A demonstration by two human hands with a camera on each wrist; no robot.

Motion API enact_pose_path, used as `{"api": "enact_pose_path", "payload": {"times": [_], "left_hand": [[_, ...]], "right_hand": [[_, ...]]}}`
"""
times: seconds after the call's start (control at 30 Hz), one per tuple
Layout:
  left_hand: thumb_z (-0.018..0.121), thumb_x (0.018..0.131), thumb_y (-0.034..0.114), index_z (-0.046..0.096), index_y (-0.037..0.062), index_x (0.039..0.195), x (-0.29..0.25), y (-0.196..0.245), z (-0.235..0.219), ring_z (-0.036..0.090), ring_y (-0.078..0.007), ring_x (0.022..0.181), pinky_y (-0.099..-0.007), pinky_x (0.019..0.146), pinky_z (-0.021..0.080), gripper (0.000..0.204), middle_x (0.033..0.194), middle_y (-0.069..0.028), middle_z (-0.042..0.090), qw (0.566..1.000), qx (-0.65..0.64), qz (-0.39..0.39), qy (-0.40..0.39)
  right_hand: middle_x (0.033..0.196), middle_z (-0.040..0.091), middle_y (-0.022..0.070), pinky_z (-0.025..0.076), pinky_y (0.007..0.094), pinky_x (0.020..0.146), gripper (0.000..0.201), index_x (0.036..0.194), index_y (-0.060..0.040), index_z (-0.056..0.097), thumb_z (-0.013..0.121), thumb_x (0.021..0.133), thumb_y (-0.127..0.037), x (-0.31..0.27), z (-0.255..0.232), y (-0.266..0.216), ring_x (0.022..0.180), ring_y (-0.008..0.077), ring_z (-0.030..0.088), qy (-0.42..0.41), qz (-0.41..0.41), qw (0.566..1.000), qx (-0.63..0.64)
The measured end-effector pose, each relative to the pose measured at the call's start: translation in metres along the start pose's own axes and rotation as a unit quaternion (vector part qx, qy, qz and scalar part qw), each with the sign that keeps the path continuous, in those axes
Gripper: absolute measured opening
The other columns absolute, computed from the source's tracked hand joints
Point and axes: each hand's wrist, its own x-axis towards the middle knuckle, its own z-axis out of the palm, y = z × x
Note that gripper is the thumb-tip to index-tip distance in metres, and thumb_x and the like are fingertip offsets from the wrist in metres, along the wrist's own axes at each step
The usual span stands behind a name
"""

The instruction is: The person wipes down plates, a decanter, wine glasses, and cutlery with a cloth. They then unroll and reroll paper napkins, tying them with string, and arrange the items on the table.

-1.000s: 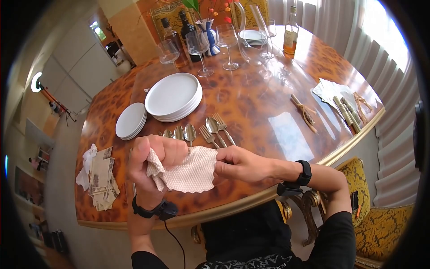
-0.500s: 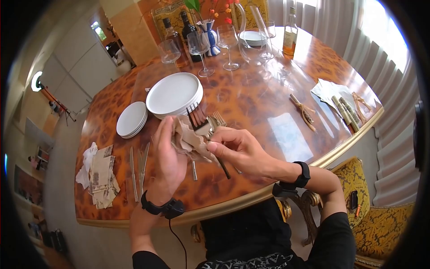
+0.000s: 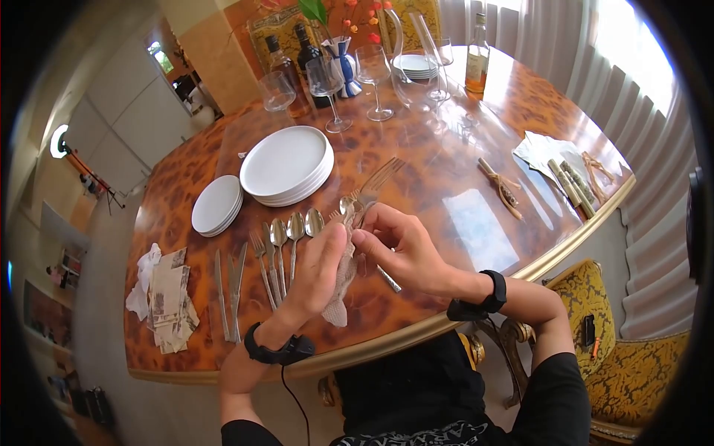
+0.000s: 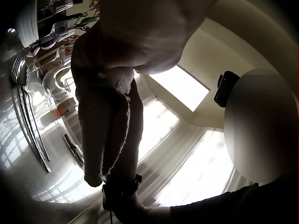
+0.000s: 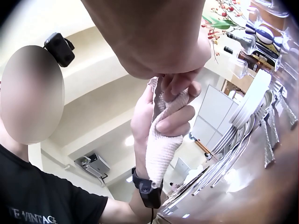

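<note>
In the head view my left hand (image 3: pixel 318 269) holds a beige textured cloth (image 3: pixel 340 303), which hangs below its palm. My right hand (image 3: pixel 407 249) pinches a fork (image 3: pixel 381 177) near its neck, and the tines point up and away, over the table. Both hands meet around the fork and cloth, hiding most of the fork's handle. From the right wrist, the left fingers (image 5: pixel 180 120) are seen curled over the folded cloth (image 5: pixel 161 156). Beyond the hands, spoons (image 3: pixel 296 225) and forks lie in a row on the table, partly covered by the hands.
Knives (image 3: pixel 236 290) lie left of the spoons, near paper pieces (image 3: pixel 171 297). Stacked large plates (image 3: pixel 286 165) and small plates (image 3: pixel 217 207) stand behind. Wine glasses (image 3: pixel 374 70), bottles and a decanter are at the back. Tied bundles (image 3: pixel 500 187) lie at right.
A second ago both hands held the cloth spread out. The fork then came into view between them; now its tines have tipped to the right, and both hands sit a little further right.
</note>
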Motion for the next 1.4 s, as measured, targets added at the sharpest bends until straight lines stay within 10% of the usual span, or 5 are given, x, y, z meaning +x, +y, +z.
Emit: {"api": "enact_pose_path", "payload": {"times": [0.27, 0.33, 0.57, 0.83, 1.4], "left_hand": [[0.053, 0.099, 0.017, 0.051, 0.0011, 0.12, -0.006, -0.003, 0.004, 0.061, -0.019, 0.06, -0.0287, 0.053, 0.046, 0.026, 0.083, -0.0106, 0.062, 0.962, 0.247, 0.108, 0.048], [0.062, 0.092, 0.014, 0.051, 0.0001, 0.119, -0.003, -0.01, 0.002, 0.064, -0.0253, 0.063, -0.0339, 0.053, 0.048, 0.032, 0.081, -0.0137, 0.061, 0.797, 0.501, 0.323, 0.099], [0.06, 0.092, 0.017, 0.055, -0.0009, 0.128, -0.009, -0.003, 0.006, 0.062, -0.0248, 0.066, -0.0377, 0.054, 0.049, 0.04, 0.077, -0.0106, 0.056, 0.71, 0.61, 0.338, 0.093], [0.053, 0.099, 0.019, 0.055, -0.0024, 0.129, -0.009, 0.0, 0.011, 0.066, -0.0268, 0.072, -0.0346, 0.064, 0.051, 0.037, 0.089, -0.0154, 0.066, 0.973, 0.191, 0.127, 0.017], [0.039, 0.106, 0.032, 0.061, 0.0018, 0.103, 0.005, -0.004, 0.001, 0.059, -0.0138, 0.055, -0.0264, 0.051, 0.045, 0.038, 0.07, -0.0068, 0.063, 1.0, -0.015, 0.008, -0.001]], "right_hand": [[0.073, 0.062, 0.001, 0.044, 0.0204, 0.054, 0.015, 0.086, -0.0017, 0.056, 0.061, 0.095, -0.012, 0.001, -0.013, 0.009, 0.063, 0.004, 0.057, -0.006, 0.043, 0.995, 0.086], [0.072, 0.061, -0.0001, 0.043, 0.0201, 0.053, 0.014, 0.087, -0.0024, 0.057, 0.061, 0.095, -0.013, -0.001, -0.018, 0.008, 0.062, 0.0034, 0.056, -0.014, 0.086, 0.992, 0.09], [0.075, 0.06, -0.0019, 0.044, 0.0197, 0.054, 0.014, 0.096, -0.005, 0.058, 0.062, 0.096, -0.018, -0.006, -0.018, 0.015, 0.063, 0.0037, 0.056, 0.021, 0.122, 0.986, 0.112], [0.088, 0.066, 0.003, 0.053, 0.0214, 0.063, 0.014, 0.099, -0.0027, 0.058, 0.058, 0.099, -0.016, -0.013, -0.009, 0.003, 0.071, 0.0072, 0.063, 0.004, 0.049, 0.994, 0.098], [0.071, 0.058, 0.0005, 0.041, 0.0202, 0.047, 0.02, 0.099, -0.0015, 0.054, 0.058, 0.1, -0.021, -0.016, -0.033, -0.013, 0.053, 0.0045, 0.051, 0.079, 0.008, 0.997, -0.003]]}}
